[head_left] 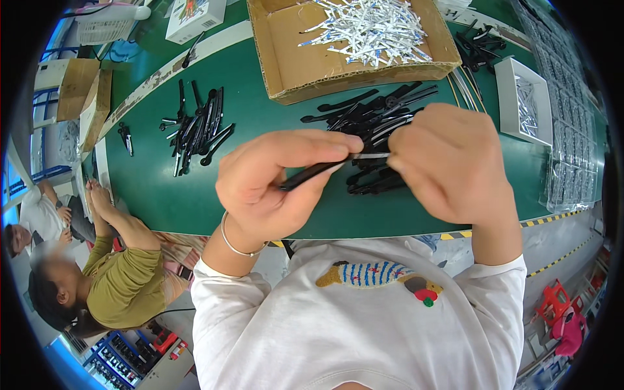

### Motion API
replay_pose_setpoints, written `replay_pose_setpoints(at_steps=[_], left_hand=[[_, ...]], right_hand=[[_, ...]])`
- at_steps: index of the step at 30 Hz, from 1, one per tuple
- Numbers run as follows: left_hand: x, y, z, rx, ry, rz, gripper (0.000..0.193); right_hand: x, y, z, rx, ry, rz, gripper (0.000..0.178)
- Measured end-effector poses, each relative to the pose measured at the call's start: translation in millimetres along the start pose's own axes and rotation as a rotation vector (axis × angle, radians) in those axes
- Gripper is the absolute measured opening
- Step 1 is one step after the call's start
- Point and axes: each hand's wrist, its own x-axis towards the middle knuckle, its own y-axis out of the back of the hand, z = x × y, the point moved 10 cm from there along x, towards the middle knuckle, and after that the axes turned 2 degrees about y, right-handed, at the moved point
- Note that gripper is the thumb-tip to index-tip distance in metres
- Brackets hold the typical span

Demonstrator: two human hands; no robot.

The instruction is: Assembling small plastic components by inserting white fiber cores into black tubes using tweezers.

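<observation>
My left hand (279, 179) is closed on a slender black piece (307, 175), pinching its far end between thumb and fingers. A thin silvery strip (370, 156) reaches from that end across to my right hand (452, 162). The right hand is closed in a fist on the strip, and its fingers hide the rest of it. Just beyond and beneath both hands lies a pile of similar black pieces (374, 120), partly covered by them. A second pile of black pieces (203, 127) lies to the left of my left hand.
A cardboard box (279, 71) holding many white paper strips (380, 32) stands at the far middle of the green table (260, 110). To the right are a white tray (543, 123) with small silvery parts and clear plastic trays (572, 156). A co-worker (130, 279) sits at left.
</observation>
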Motion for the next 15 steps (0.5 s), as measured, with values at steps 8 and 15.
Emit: replay_pose_setpoints(at_steps=[8, 15], left_hand=[[0.1, 5.2, 4.7, -0.19, -0.021, 0.008, 0.022], [-0.3, 2.2, 5.5, -0.064, 0.043, -0.017, 0.01]], right_hand=[[1.3, 11.5, 12.1, 0.114, -0.076, 0.161, 0.007], [0.3, 12.4, 11.6, 0.163, -0.087, 0.217, 0.012]])
